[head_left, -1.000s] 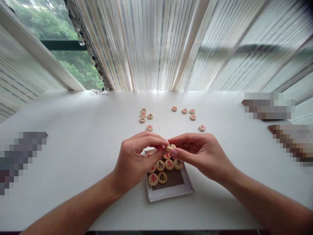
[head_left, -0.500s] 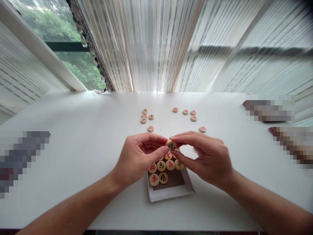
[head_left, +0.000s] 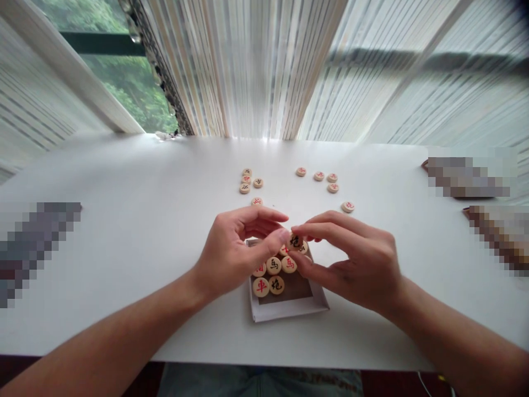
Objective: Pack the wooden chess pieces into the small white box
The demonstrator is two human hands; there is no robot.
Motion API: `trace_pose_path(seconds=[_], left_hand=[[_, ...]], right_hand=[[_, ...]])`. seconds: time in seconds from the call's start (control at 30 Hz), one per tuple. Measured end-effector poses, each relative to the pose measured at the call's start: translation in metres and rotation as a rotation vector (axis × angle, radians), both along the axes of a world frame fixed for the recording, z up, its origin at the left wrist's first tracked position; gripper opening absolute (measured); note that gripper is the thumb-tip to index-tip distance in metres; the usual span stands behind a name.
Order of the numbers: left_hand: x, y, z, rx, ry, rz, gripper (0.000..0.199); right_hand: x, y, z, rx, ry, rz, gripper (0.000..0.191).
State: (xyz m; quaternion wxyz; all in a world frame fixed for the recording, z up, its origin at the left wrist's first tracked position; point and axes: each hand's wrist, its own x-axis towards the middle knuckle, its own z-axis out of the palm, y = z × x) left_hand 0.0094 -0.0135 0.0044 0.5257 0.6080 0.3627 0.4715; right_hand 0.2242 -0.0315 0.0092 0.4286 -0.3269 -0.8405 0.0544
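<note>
A round wooden piece with a black character (head_left: 295, 241) is pinched between the thumb and fingers of my right hand (head_left: 351, 253), above the box. My left hand (head_left: 235, 253) is just left of that piece, its thumb and fingers apart and nothing between them. Below both hands lies a shallow white box (head_left: 285, 313) with a brown inside. Rows of round pieces lie flat in it, among them a red-marked piece (head_left: 260, 287) and a black-marked piece (head_left: 276, 285) in the nearest row. My hands hide part of the box's far rows.
Loose pieces lie on the white table (head_left: 165, 182) beyond my hands: a group (head_left: 246, 180) left of centre, several red-marked ones (head_left: 319, 176) to the right. Blurred-out objects are at the left (head_left: 37, 242) and right (head_left: 467, 176). Striped curtains (head_left: 256, 66) hang behind.
My left hand has let go of the black-marked piece, which stays in my right hand and has moved slightly right. The camera view has tilted down, showing more of the near table edge.
</note>
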Motion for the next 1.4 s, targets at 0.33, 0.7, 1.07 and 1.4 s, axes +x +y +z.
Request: trace_pose_path(seconds=[0.33,0.7,1.07,1.4], left_hand=[[-0.004,0.008,-0.001,0.076,0.075,0.123,0.016],[-0.002,0.007,-0.001,0.076,0.070,0.102,0.014],[-0.002,0.007,0.000,0.079,0.077,0.103,0.013],[-0.006,0.012,-0.001,0.097,0.091,0.129,0.015]], right_hand=[[-0.004,-0.001,0.000,-0.210,-0.253,0.329,0.004],[-0.003,-0.003,-0.007,-0.219,-0.333,0.351,0.008],[-0.003,-0.002,-0.010,-0.204,-0.325,0.355,0.006],[0.002,0.005,0.000,-0.237,-0.149,0.337,0.009]])
